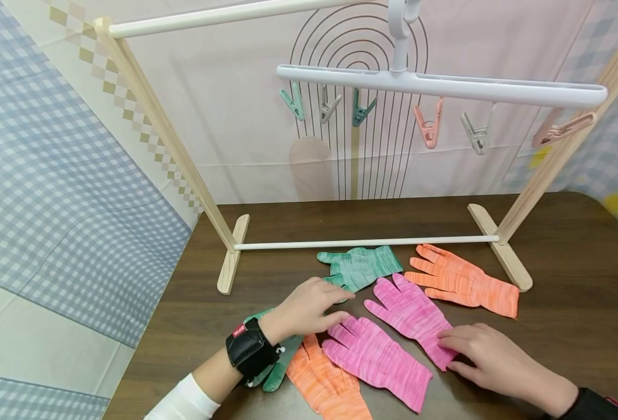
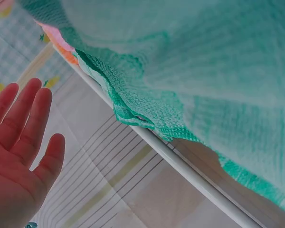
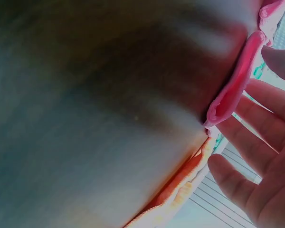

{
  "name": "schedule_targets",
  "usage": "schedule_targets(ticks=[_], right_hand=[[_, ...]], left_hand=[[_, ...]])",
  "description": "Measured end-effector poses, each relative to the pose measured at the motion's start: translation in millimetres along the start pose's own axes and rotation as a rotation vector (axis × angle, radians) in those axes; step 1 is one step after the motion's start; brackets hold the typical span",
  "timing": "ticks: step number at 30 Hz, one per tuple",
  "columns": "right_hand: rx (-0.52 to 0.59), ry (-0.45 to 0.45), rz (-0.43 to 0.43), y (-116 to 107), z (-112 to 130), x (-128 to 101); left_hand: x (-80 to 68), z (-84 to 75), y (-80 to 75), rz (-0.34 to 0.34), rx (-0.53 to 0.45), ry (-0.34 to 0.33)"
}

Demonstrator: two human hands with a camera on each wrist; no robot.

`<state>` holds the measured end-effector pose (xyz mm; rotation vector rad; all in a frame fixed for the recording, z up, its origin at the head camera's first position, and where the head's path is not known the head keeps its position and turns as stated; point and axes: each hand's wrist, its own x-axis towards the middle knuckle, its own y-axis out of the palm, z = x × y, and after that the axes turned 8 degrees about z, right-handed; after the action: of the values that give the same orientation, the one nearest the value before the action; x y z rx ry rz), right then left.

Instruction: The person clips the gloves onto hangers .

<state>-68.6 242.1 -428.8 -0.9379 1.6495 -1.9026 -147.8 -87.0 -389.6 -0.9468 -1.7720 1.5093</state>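
Grip L [image 1: 309, 306] loose, empty; grip R [image 1: 489, 356] spread against pink glove [image 1: 414, 321]; orng glove [image 1: 330, 379] cropped

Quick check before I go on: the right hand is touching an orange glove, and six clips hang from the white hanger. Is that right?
Not quite: the glove's colour is wrong. The head view shows the right hand touching a pink glove. The six clips hanging from the white hanger are as you say.

Downward head view, close wrist views
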Motion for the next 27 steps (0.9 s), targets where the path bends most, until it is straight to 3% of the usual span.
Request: schedule_targets(ticks=[14,27], right_hand=[[0.023,0.074,0.119,-5,3,2],[0.027,0.075,0.167,-6,3,2]], left_hand=[[5.1,5.9,1.3,-0.093,-0.006,-0.016],[5.7,10.8,-1.9,-0.094,-0.039,-0.051]])
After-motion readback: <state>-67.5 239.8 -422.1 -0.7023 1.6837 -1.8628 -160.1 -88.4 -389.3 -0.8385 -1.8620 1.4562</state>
